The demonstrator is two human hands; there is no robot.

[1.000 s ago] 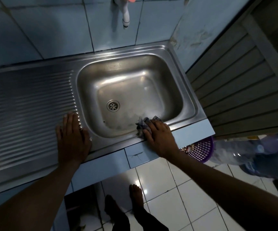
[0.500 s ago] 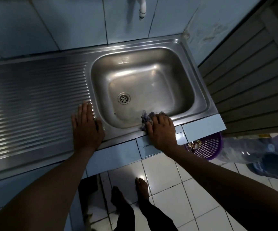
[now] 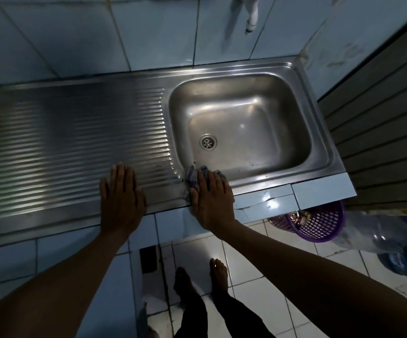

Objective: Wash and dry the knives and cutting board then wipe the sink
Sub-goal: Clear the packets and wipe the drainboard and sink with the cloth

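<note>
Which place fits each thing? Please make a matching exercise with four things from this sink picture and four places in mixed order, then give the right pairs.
Things:
1. cloth
2. left hand
3. drain
4. purple basket

Places:
A. on the floor, below the counter's right end
B. flat on the ribbed drainboard
C. in the bottom of the basin
D. under the right hand, on the sink's front rim

Pairs: 1-D, 2-B, 3-C, 4-A

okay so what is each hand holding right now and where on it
The right hand presses flat on a checked cloth at the sink's front rim, with no curled grip visible. The left hand lies flat on the drainboard, holding nothing.
</note>
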